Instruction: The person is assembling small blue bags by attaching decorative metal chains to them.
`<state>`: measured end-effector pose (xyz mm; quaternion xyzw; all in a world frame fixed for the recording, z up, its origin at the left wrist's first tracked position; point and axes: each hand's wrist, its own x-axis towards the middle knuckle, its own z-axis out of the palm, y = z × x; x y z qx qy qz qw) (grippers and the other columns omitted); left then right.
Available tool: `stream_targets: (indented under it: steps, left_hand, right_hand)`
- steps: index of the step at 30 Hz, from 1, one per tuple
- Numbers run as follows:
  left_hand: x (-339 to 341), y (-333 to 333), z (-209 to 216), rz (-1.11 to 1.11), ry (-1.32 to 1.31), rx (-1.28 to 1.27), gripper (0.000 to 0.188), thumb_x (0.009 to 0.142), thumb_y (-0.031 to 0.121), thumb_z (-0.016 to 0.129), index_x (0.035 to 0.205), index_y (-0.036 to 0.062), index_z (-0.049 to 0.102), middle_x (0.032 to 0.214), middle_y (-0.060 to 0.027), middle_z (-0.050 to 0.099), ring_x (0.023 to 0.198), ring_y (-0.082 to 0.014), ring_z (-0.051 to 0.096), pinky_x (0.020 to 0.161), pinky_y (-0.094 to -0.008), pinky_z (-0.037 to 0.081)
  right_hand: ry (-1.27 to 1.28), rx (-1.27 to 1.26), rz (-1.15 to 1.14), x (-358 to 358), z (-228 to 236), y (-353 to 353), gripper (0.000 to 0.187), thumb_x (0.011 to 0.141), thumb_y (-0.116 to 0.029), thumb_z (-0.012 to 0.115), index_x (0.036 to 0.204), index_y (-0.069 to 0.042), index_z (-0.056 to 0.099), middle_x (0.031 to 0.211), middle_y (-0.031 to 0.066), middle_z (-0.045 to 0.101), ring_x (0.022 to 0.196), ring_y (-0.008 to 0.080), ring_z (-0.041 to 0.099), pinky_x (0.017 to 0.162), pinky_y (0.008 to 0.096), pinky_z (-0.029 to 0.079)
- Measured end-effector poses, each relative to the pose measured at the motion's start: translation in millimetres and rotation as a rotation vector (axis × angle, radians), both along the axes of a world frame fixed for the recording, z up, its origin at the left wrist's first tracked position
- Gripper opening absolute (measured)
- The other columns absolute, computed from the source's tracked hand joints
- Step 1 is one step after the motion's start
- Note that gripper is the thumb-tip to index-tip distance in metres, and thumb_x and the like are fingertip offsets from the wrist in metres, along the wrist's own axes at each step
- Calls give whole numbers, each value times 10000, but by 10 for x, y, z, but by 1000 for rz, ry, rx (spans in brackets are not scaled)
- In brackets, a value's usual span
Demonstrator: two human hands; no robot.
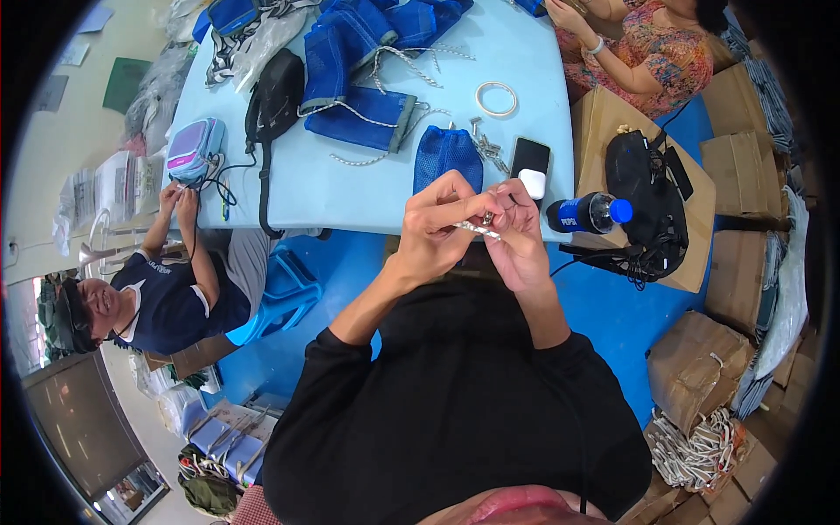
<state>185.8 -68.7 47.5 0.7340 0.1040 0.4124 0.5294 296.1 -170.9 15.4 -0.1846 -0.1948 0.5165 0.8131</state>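
Observation:
My left hand [440,226] and my right hand [518,238] meet above the table's near edge, both closed in a pinch. Between them runs a short length of white speckled cord [477,230], gripped at both sides. A small metal piece [487,217] shows at the fingertips over the cord; its exact kind is partly hidden by fingers. Just beyond my hands lies a blue mesh pouch [448,157]. Several small metal pieces [490,149] are scattered to its right.
On the light blue table [367,197] lie blue mesh pouches [363,118] with cords, a tape roll [496,100], a phone [530,156], a white case [532,183], a cola bottle [591,213] and a black bag [276,96]. Co-workers sit left and far right; cartons [700,367] stack right.

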Motion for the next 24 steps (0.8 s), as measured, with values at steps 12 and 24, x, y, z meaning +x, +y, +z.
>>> stream_targets:
  steps: [12, 24]
  left_hand:
    - [-44, -75, -53, 109, 67, 45, 409, 694, -165, 706, 1041, 37, 783, 669, -23, 440, 583, -120, 396, 526, -279, 303]
    - [-98, -99, -15, 147, 179, -66, 415, 753, -141, 700, 1130, 26, 753, 704, -84, 559, 588, -177, 475, 539, -314, 376]
  right_hand:
    - [47, -11, 28, -17, -69, -20, 267, 994, 6, 677, 1243, -44, 592, 1212, 64, 658, 1077, 142, 663, 879, 254, 576]
    - [201, -128, 89, -27, -152, 5, 237, 1019, -15, 636, 1254, -22, 608, 1193, 115, 666, 1103, 178, 672, 974, 291, 558]
